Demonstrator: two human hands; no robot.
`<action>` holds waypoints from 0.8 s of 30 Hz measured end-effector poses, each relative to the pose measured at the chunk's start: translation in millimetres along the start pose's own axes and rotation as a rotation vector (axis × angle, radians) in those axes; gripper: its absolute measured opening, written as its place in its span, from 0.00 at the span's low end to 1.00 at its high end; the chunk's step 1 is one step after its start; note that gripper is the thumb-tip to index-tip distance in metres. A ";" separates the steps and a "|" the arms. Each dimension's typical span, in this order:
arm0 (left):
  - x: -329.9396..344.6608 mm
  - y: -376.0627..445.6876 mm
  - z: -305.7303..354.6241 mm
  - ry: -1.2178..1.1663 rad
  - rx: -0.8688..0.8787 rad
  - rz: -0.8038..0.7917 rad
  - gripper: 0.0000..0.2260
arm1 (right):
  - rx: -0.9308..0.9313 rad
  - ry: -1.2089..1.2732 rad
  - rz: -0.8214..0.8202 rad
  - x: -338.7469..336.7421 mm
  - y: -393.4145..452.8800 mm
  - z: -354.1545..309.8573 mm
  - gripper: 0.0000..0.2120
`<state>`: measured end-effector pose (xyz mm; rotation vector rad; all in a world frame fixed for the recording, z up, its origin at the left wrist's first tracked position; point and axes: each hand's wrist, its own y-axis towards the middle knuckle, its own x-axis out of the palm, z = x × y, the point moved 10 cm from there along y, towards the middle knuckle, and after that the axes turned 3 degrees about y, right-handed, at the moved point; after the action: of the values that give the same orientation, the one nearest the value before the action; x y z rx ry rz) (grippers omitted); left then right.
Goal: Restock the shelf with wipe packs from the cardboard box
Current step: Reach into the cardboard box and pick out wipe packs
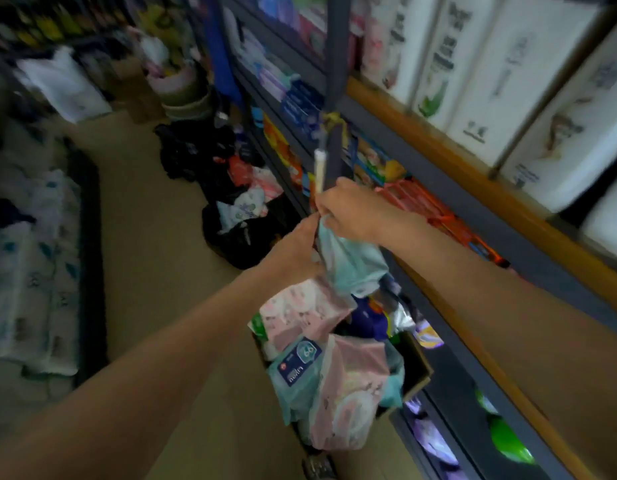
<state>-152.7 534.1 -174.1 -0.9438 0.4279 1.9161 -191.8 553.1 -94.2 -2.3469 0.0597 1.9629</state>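
A head-worn camera looks down a dim, blurred shop aisle, with two bare forearms reaching forward from the lower edge. The right hand (348, 211) is raised in front of a dark upright post (335, 98) of the shelf (438, 188), its fingers curled round the top edge of a pale teal wipe pack (352, 265), which hangs down from that grip. The left hand (296, 249) reaches up just beside it and touches the pack's left side from below; its fingers are hidden behind the pack, so whether they grip or only steady it cannot be told. The held pack sits directly above the cardboard box (416, 367), which stands on the floor against the foot of the shelf. The box looks full: pink packs (355, 386), a teal pack with a dark blue label (300, 367) and other goods crowd its top, and several spill over its near edge. Judging by that heap, the restocking appears to be at an early or middle stage, with one pack lifted clear and not yet placed, and many left to move. The shelf levels to the right already hold orange, blue and white packages. More bagged goods (244, 206) lie on the floor further down the aisle.
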 end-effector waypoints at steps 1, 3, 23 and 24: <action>-21.9 -13.4 -10.1 -0.019 -0.010 0.020 0.40 | -0.086 -0.012 -0.018 -17.7 11.8 -29.7 0.04; -66.2 -51.3 -38.0 -0.014 -0.042 0.084 0.45 | -0.258 -0.020 -0.032 -56.9 26.1 -98.0 0.08; -438.5 -779.3 31.6 1.196 -0.676 1.532 0.44 | -1.355 0.657 0.587 -326.0 -160.4 -729.9 0.05; -443.3 -809.5 48.2 1.295 -0.718 1.530 0.44 | -1.384 0.715 0.583 -329.4 -170.0 -749.2 0.05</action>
<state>641.4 716.5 262.0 -2.9359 1.5998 2.4131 498.3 649.6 367.4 -4.1972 -0.9621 1.1968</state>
